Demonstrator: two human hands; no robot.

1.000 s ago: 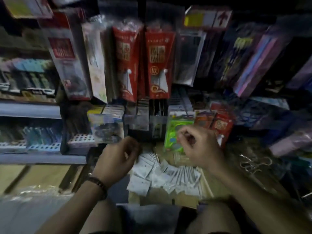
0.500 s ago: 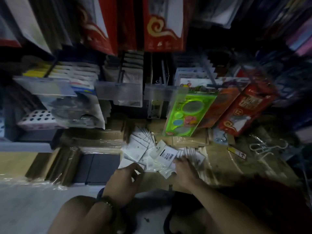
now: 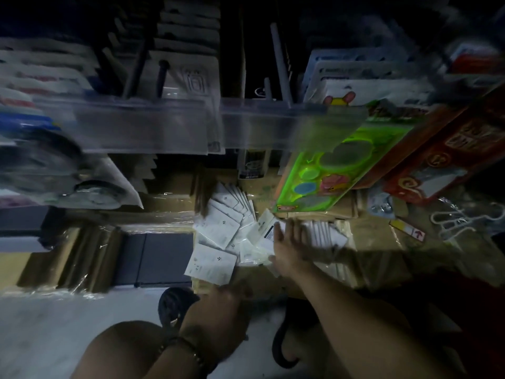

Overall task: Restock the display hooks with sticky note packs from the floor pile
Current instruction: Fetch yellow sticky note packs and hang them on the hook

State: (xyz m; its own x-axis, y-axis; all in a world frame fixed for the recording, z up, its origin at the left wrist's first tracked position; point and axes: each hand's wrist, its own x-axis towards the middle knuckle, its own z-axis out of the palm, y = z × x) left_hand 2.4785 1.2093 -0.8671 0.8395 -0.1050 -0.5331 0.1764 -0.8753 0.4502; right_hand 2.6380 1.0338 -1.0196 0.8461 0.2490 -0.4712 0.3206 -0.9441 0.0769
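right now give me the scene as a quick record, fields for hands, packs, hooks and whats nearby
packs: white, fanned in a loose pile on cardboard
right hand: fingers straight, laid over the pile's right side
left hand: at the pile's near edge, blurred, grip unclear
hook: grey, above the pile, bare along the part that shows
nearby: green stencil hanging right of the pile, red packs beyond it
progress: no pack visibly lifted
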